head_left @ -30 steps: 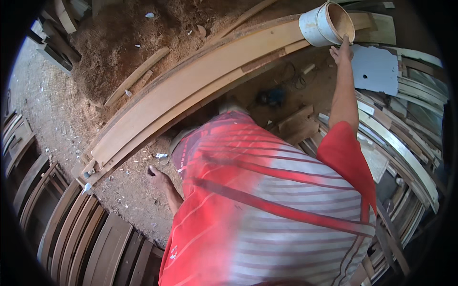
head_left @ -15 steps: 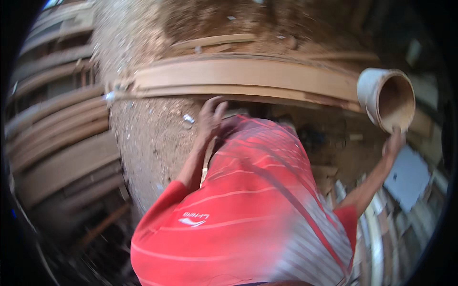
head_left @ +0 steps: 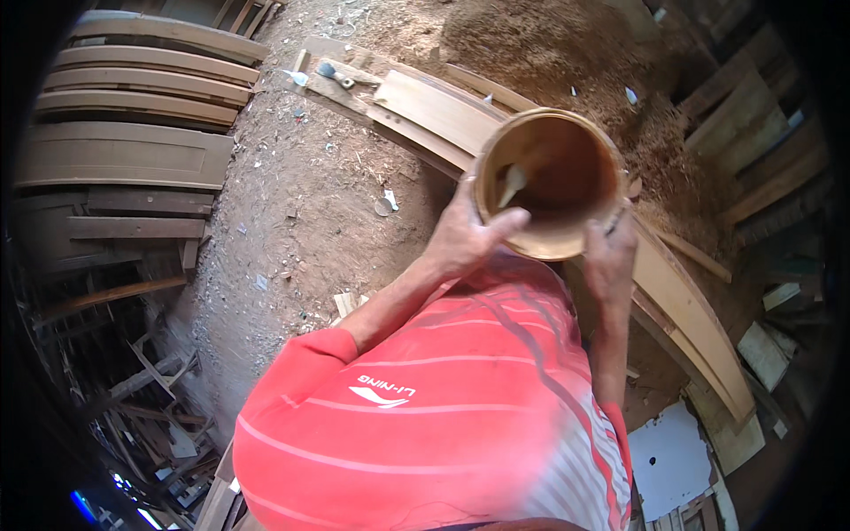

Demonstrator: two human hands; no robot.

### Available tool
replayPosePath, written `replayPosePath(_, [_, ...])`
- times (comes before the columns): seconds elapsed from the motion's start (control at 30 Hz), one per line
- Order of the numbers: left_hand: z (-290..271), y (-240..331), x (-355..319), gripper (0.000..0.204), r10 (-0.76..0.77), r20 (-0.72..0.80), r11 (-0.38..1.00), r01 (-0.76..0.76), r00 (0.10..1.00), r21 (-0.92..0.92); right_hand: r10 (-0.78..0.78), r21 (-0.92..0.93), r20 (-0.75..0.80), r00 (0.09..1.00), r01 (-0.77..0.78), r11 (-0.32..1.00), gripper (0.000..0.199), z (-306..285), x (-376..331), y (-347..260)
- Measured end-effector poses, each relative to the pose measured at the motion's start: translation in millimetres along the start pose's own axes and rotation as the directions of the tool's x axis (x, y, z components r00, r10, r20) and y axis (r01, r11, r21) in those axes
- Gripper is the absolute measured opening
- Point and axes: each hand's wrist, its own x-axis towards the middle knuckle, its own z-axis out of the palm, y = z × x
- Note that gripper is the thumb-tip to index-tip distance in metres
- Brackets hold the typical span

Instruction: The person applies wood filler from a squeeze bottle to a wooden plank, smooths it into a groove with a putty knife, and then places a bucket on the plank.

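Note:
Both my hands hold a round bucket (head_left: 551,246), which is tilted so that its open mouth faces me. My left hand (head_left: 464,234) grips its left side, the thumb lying over the rim. On the lower right rim, my right hand (head_left: 611,252) has its fingers closed. The brown inside wall shows, with a slim pale piece (head_left: 512,184) against it on the left; I cannot make out what it is. Behind and below the bucket runs a stack of long planed boards (head_left: 434,111), partly hidden by the bucket and my right arm.
A brush-like tool (head_left: 335,74) lies by the boards' far end. Wooden panels (head_left: 124,155) are stacked along the left. Wood shavings (head_left: 531,44) cover the ground at the back. At lower right lies a white sheet (head_left: 668,460), with loose planks (head_left: 748,133) farther back.
The bucket has come from the far right to the front of my body. My left hand, empty before, now grips it too. The view has turned, so the boards run diagonally.

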Motion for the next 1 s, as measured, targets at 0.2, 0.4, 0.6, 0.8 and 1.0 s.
replayPosePath(0.2, [-136, -13, -22, 0.033, -0.218, -0.447, 0.973, 0.227, 0.867, -0.035, -0.132, 0.213, 0.418, 0.899, 0.044, 0.976, 0.064, 80, 35, -75])
replayPosePath(0.4, [-240, -63, -34, 0.037, -0.260, -0.704, 0.957, 0.079, 0.661, -0.279, -0.395, -0.583, 0.099, 0.913, 0.375, 0.721, 0.086, 104, 59, 72])
replayPosePath(0.6, [-287, -97, -13, 0.035, -0.244, -0.820, 0.960, 0.009, 0.517, -0.280, -0.180, -0.777, 0.223, 0.958, 0.286, 0.561, 0.112, 73, 50, 154])
replayPosePath(0.8, [-327, -150, -25, 0.035, -0.364, -0.725, 0.924, 0.131, 0.585, -0.359, -0.222, -0.724, 0.266, 0.938, 0.347, 0.597, 0.126, 65, 70, 165])
replayPosePath(1.0, [-285, -121, 9, 0.047, -0.334, -0.769, 0.920, 0.011, 0.545, -0.391, -0.274, -0.739, 0.267, 0.924, 0.378, 0.557, 0.127, 60, 78, 167])
